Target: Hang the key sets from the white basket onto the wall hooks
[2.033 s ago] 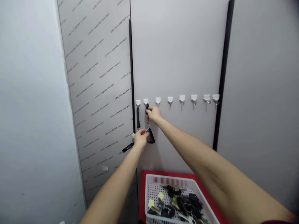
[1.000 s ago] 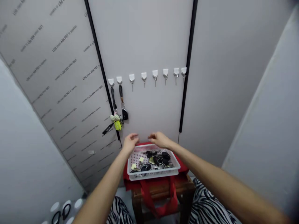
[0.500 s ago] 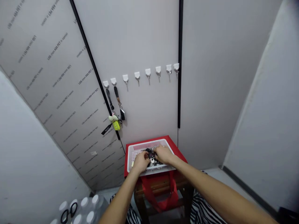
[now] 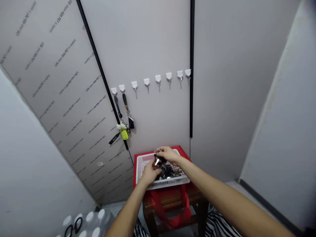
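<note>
A bunch of keys with a metal ring [image 4: 156,150] is pinched in my right hand [image 4: 169,154], raised a little over the white basket [image 4: 138,168]. My left hand [image 4: 149,172] closes on the lower part of the same bunch, where a shiny key [image 4: 157,161] shows between the hands. Under them, a dark heap of keys and key fobs [image 4: 168,171] lies in the basket. My fingers partly cover the bunch and the heap.
The basket rests on a red bag [image 4: 182,152] over a wooden stool [image 4: 148,204]. On the wall, a row of white hooks [image 4: 158,79] bears a yellow-green key fob [image 4: 124,134] and a black car key [image 4: 131,122] at its left end. Scissors [image 4: 74,227] lie on capped bottles [image 4: 90,216].
My right hand has come up out of the heap and moved left with the bunch of keys. My left hand has stayed close beside it. The view has shifted slightly.
</note>
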{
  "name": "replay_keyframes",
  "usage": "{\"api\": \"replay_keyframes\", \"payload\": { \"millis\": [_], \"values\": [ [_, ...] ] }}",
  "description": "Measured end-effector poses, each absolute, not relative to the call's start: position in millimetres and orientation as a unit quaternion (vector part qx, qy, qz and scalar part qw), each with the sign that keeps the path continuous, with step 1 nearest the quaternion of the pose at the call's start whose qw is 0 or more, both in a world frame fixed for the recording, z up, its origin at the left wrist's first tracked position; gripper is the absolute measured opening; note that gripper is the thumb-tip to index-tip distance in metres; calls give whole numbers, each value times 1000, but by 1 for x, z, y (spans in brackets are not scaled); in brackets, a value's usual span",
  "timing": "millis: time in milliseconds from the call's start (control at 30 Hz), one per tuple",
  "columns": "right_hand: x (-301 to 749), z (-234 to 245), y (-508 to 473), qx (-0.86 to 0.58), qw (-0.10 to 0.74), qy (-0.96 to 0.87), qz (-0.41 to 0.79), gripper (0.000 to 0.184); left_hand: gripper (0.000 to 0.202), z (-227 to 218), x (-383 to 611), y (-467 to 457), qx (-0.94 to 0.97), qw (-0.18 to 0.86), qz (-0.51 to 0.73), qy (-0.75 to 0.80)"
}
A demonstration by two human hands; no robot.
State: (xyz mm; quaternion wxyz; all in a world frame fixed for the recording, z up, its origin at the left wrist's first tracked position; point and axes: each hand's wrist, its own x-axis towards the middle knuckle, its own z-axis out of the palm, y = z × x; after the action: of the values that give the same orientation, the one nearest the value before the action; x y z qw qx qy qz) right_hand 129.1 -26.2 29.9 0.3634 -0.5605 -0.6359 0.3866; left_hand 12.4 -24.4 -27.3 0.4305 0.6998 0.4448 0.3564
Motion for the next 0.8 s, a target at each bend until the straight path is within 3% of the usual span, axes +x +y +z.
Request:
{"api": "replay_keyframes", "payload": {
  "millis": [100, 400, 667, 800],
  "values": [
    [133, 30, -21, -563, 327, -664, 368, 25, 18, -23, 10, -24, 671, 372, 394, 507],
    [152, 3, -7, -635, 228, -703, 223, 21, 18, -16, 4, -27, 621, 244, 447, 597],
    [154, 1, -27, -579, 139, -760, 262, 26, 15, -21, 5, -25, 631, 278, 435, 580],
    [152, 5, -30, -573, 183, -752, 270, 14, 15, -25, 5, -25, 654, 308, 392, 569]
  ]
}}
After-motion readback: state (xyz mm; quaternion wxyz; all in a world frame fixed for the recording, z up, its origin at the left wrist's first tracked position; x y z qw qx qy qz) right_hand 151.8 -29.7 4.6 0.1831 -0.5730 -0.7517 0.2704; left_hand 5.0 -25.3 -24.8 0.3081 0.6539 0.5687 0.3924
